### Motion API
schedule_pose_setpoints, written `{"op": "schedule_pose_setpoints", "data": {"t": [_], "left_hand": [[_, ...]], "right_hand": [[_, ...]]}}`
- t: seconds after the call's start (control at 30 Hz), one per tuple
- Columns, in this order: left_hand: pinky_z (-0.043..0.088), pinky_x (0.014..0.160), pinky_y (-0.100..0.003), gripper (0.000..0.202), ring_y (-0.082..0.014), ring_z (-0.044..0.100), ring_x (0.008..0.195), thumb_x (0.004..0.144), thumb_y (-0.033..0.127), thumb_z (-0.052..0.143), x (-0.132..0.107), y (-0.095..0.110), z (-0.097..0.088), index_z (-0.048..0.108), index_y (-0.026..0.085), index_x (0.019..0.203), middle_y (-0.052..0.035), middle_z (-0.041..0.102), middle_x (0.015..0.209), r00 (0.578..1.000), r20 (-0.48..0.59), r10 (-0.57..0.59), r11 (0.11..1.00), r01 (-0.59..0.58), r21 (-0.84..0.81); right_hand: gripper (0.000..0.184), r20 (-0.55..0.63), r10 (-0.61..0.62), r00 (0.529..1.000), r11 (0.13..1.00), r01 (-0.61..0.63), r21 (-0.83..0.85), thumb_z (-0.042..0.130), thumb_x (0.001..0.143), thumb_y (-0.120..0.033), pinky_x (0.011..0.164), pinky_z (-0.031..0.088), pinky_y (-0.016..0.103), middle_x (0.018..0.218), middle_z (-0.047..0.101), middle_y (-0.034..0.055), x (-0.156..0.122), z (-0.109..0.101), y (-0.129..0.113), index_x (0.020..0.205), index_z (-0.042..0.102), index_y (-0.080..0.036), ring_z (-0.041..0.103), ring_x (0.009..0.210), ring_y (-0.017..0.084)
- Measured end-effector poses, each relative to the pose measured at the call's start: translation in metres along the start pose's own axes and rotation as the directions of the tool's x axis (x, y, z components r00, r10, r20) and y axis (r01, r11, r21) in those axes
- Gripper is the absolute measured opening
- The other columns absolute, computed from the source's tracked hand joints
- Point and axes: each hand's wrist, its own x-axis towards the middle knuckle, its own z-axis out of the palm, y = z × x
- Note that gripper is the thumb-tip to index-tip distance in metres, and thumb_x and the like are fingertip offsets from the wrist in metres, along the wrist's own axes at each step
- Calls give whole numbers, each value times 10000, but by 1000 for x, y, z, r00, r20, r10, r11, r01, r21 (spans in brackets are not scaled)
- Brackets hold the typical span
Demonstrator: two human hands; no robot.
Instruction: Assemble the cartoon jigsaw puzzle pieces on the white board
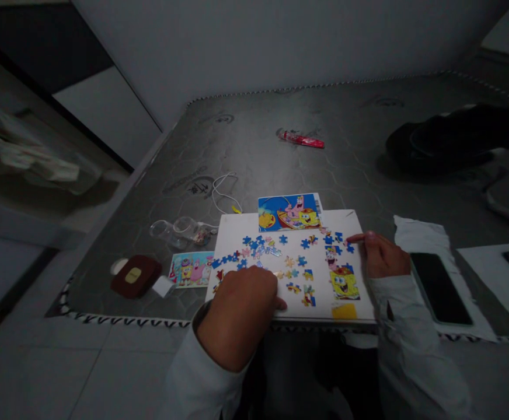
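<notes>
Loose jigsaw pieces (261,247) lie scattered over a white board (237,224). My left hand (241,309) is curled low over the board's front left part. Its fingertips are hidden beneath it, so whatever it may hold cannot be made out. On the right, a joined strip of jigsaw (344,283) shows a yellow cartoon face. My right hand (383,255) rests by the board's right edge with its index finger stretched out. That fingertip touches or nearly touches a blue piece (349,246) above the strip. A picture card (289,212) overlaps the board's far edge.
Left of the board are another cartoon card (191,269), clear containers (184,229) and a dark red box (136,276). A phone (440,289) lies on white material at right. Farther back are a red packet (300,139), a white cable (215,192) and a black object (447,140).
</notes>
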Motion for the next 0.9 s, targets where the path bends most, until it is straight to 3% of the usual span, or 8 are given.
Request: {"op": "schedule_pose_setpoints", "data": {"t": [0.17,0.33,0.9], "left_hand": [[540,830,-437,275,-324,723,952,925,418,640,-1,0,-1,786,190,968,-112,766,963,1000,9,18,1000,-18,-4],[554,819,-468,274,-347,726,947,916,424,654,-1,1,-1,785,184,936,-112,769,956,1000,0,24,1000,-24,-6],[561,840,-482,260,-349,725,954,910,424,670,-3,1,-1,784,193,941,-95,771,969,1000,-7,24,1000,-24,-4]], "right_hand": [[675,10,7,1000,1000,-7,-5,299,1023,-645,542,334,337,539,555,36,0,0,-1,880,799,-215,468,471,179],[640,8,3,1000,1000,-3,-2,304,1035,-601,555,341,339,614,613,46,-1,-1,-1,883,794,-219,481,489,173],[699,-16,-23,1000,1000,23,2,287,1027,-646,527,337,317,661,635,56,1,0,1,868,799,-197,498,497,157]]}}
